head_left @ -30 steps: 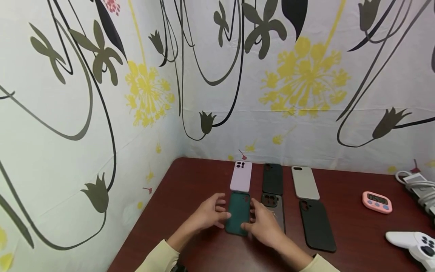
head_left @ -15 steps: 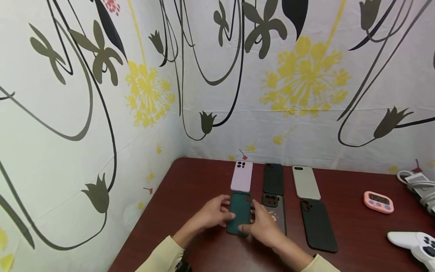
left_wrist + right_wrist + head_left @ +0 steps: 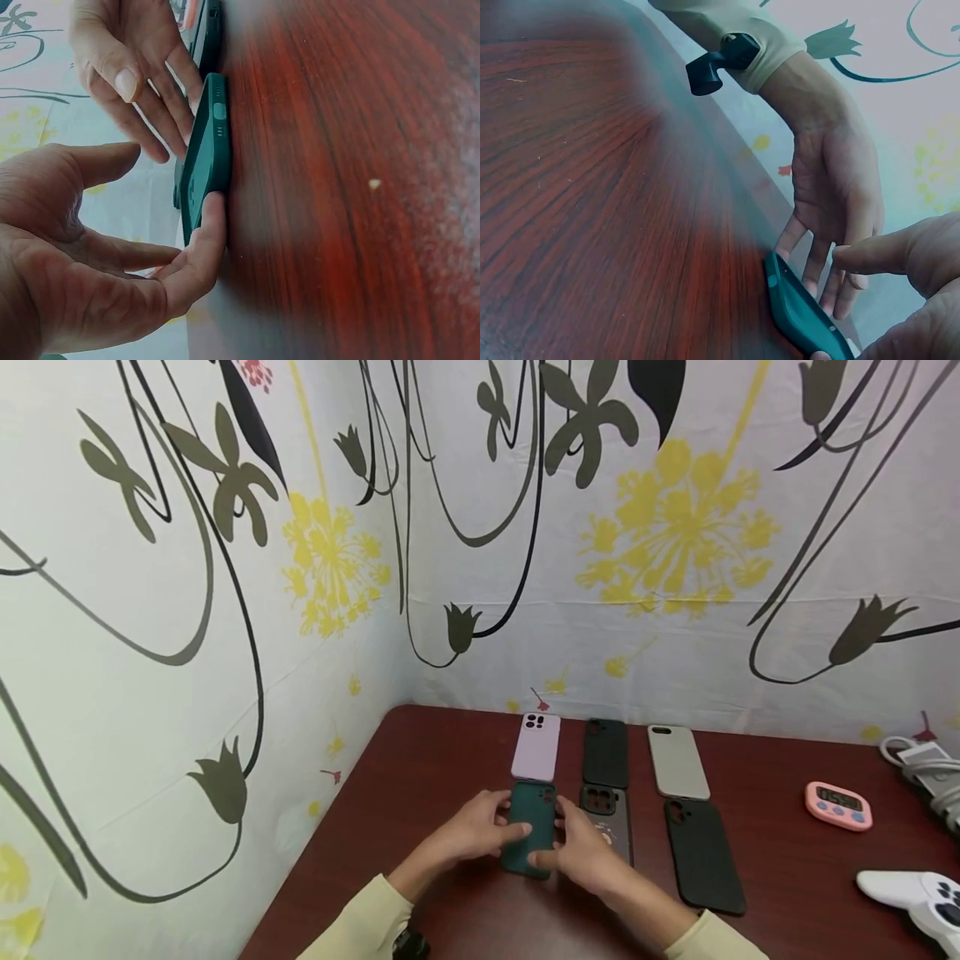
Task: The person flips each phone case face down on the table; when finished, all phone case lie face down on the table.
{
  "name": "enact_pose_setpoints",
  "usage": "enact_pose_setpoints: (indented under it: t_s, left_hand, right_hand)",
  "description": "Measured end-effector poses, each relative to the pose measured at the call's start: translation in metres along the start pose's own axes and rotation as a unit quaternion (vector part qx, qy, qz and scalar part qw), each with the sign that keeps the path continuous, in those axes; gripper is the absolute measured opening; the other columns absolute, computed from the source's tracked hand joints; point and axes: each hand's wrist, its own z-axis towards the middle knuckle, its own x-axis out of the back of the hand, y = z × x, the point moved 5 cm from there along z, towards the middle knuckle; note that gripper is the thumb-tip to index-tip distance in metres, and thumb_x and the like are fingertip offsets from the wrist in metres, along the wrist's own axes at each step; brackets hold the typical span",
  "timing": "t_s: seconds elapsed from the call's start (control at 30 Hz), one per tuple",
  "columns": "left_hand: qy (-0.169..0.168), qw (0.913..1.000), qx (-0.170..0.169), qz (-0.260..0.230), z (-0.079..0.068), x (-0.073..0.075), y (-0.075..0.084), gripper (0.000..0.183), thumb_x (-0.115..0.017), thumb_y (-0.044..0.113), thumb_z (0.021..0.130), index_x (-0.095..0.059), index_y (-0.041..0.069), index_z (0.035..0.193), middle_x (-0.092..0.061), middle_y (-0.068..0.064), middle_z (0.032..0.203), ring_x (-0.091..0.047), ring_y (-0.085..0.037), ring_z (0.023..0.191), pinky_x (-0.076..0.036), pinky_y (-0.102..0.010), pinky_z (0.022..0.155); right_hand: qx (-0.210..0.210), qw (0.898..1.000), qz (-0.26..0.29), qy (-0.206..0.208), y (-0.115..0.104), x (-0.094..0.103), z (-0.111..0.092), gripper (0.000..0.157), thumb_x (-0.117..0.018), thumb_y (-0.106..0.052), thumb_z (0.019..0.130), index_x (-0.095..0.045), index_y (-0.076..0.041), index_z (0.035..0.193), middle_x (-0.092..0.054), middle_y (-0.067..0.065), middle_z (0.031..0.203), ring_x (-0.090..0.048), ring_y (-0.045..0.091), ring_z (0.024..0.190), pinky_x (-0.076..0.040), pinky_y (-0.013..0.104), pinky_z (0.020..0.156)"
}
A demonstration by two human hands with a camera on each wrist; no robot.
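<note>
A teal phone case (image 3: 531,835) lies hollow side up on the table, at the near end of the left column of cases. My left hand (image 3: 478,828) is at its left edge; in the left wrist view the fingers (image 3: 208,247) touch the case's side while the thumb stands off. On the other side is my right hand (image 3: 588,853), its fingers alongside the right edge and its thumb raised over the case in the right wrist view. Neither thumb presses on the teal case (image 3: 799,311). A lilac phone case (image 3: 536,747) lies just beyond it.
Right of the teal case are a dark patterned case (image 3: 618,828), a black case (image 3: 606,753), a pale grey case (image 3: 678,762) and another black case (image 3: 705,857). Farther right are a pink timer (image 3: 837,806), a white game controller (image 3: 918,897) and a white cable (image 3: 930,768). Patterned cloth hangs behind.
My left hand has moved slightly right, closer against the teal case, and its thumb now reaches over the case. The right hand stays nearly in place. The view has shifted a little.
</note>
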Motion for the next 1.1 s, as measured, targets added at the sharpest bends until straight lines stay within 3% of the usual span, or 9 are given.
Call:
enact_pose_setpoints:
  t_s: [0.1, 0.27, 0.33, 0.63, 0.87, 1.1]
  left_hand:
    - [0.001, 1.0000, 0.001, -0.003, 0.000, 0.000, 0.001, 0.075, -0.076, 0.028, 0.100, -0.041, -0.006, 0.157, -0.060, -0.021, 0.137, -0.069, -0.021, 0.099, -0.066, -0.041, 0.071]
    - [0.009, 0.9999, 0.010, -0.001, 0.000, -0.001, -0.001, 0.073, -0.075, 0.030, 0.100, -0.045, -0.005, 0.156, -0.061, -0.020, 0.139, -0.069, -0.021, 0.100, -0.066, -0.042, 0.071]
    - [0.012, 0.9998, 0.015, 0.001, -0.001, -0.001, -0.001, 0.071, -0.074, 0.033, 0.101, -0.047, -0.002, 0.156, -0.061, -0.019, 0.141, -0.069, -0.021, 0.102, -0.066, -0.042, 0.072]
    - [0.011, 0.9997, 0.015, -0.013, -0.002, -0.002, 0.003, 0.070, -0.072, 0.041, 0.101, -0.047, 0.009, 0.158, -0.061, -0.016, 0.145, -0.070, -0.022, 0.109, -0.066, -0.041, 0.072]
    - [0.000, 0.9995, 0.010, -0.029, 0.003, -0.009, 0.006, 0.069, -0.072, 0.041, 0.101, -0.048, 0.008, 0.157, -0.061, -0.016, 0.144, -0.070, -0.023, 0.111, -0.066, -0.043, 0.072]
    - [-0.016, 0.9988, 0.012, -0.044, 0.008, -0.017, 0.010, 0.071, -0.072, 0.043, 0.101, -0.046, 0.009, 0.158, -0.060, -0.017, 0.145, -0.070, -0.023, 0.110, -0.066, -0.044, 0.072]
  right_hand:
    - [-0.003, 1.000, 0.013, -0.010, 0.000, -0.001, -0.002, 0.105, -0.084, -0.005, 0.087, -0.014, 0.013, 0.163, -0.036, 0.039, 0.160, -0.052, 0.054, 0.140, -0.055, 0.056, 0.108]
    - [-0.017, 0.999, 0.025, -0.022, 0.000, -0.001, -0.004, 0.093, -0.067, -0.007, 0.101, -0.003, 0.006, 0.166, -0.021, 0.034, 0.170, -0.028, 0.055, 0.154, -0.035, 0.070, 0.121]
    - [-0.024, 0.999, 0.034, -0.023, 0.001, 0.000, -0.005, 0.089, -0.062, -0.008, 0.104, 0.000, 0.004, 0.167, -0.019, 0.033, 0.171, -0.027, 0.055, 0.155, -0.034, 0.070, 0.122]
    - [-0.036, 0.997, 0.068, -0.022, -0.001, 0.006, -0.011, 0.085, -0.058, -0.012, 0.107, 0.001, 0.002, 0.167, -0.016, 0.031, 0.172, -0.034, 0.055, 0.152, -0.046, 0.065, 0.115]
    - [-0.020, 0.993, 0.112, 0.020, 0.000, 0.017, -0.013, 0.064, -0.042, -0.005, 0.109, -0.012, 0.002, 0.165, -0.027, 0.029, 0.166, -0.050, 0.047, 0.143, -0.054, 0.055, 0.110]
    - [-0.025, 0.991, 0.124, 0.049, 0.002, 0.025, -0.014, 0.061, -0.042, -0.007, 0.110, -0.017, 0.001, 0.165, -0.034, 0.029, 0.161, -0.054, 0.046, 0.141, -0.056, 0.052, 0.109]
